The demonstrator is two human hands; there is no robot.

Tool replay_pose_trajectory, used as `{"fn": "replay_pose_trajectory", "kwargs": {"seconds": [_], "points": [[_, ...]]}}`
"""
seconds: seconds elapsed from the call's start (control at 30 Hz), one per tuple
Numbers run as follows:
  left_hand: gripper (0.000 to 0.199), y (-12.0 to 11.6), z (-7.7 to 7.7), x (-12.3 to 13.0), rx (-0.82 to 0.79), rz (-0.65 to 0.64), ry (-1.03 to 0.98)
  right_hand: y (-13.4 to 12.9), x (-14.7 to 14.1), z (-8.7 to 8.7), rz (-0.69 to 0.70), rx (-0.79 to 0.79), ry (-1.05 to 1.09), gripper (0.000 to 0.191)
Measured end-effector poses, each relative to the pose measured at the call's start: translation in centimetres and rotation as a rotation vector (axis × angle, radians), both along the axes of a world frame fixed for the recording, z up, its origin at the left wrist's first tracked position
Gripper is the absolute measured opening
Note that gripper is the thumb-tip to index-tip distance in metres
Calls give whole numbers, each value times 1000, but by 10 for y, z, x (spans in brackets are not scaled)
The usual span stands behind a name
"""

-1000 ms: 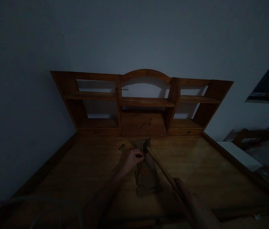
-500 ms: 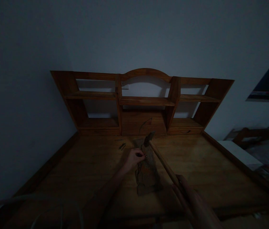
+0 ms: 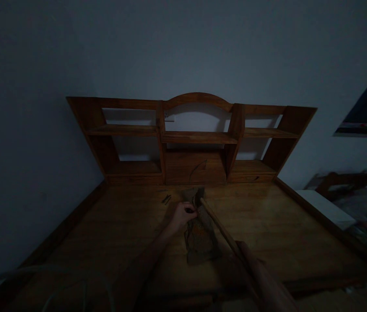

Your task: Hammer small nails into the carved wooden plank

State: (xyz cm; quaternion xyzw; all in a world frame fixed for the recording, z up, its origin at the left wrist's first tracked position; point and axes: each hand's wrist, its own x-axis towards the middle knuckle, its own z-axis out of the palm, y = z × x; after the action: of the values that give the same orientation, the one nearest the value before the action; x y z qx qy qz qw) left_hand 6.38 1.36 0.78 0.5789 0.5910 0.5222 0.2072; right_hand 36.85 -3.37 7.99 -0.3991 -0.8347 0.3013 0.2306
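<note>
My right hand (image 3: 246,260) is closed around the wooden handle of a hammer (image 3: 217,222). The dark hammer head (image 3: 199,196) is down close to the far part of a rough, bark-like wooden board (image 3: 201,242); whether it touches is hard to tell in the dim light. Thumb and forefinger of my left hand (image 3: 181,214) pinch together over the board's left edge, just below the hammer head. Between these fingertips is a tiny thing, apparently a nail (image 3: 198,211), mostly hidden. A few thin dark nails (image 3: 166,199) lie on the desk left of the board.
The wooden desk (image 3: 131,221) carries a shelf unit (image 3: 199,138) along its back, against the wall. A white surface (image 3: 324,209) and a wooden chair back (image 3: 349,180) stand to the right. At lower left, a pale curved bar (image 3: 40,268) crosses the view.
The hammer head has come down from above the board to near its surface, and my right hand has dropped slightly. My left hand keeps its pinch in the same place.
</note>
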Motion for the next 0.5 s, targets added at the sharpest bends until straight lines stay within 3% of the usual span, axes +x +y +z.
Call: {"fn": "replay_pose_trajectory", "kwargs": {"seconds": [0.1, 0.27, 0.4, 0.5], "points": [[11, 0, 0, 0, 4, 12, 24, 2, 2, -8, 9, -8, 51, 51], [17, -1, -3, -2, -18, 29, 65, 10, 2, -24, -109, -27, 192, 53], [19, -1, -6, -6, -51, 22, 77, 29, -5, -23, -166, -152, 282, 51], [19, -2, -4, -5, -64, 18, 84, 45, -5, -25, -210, -160, 348, 55]]}}
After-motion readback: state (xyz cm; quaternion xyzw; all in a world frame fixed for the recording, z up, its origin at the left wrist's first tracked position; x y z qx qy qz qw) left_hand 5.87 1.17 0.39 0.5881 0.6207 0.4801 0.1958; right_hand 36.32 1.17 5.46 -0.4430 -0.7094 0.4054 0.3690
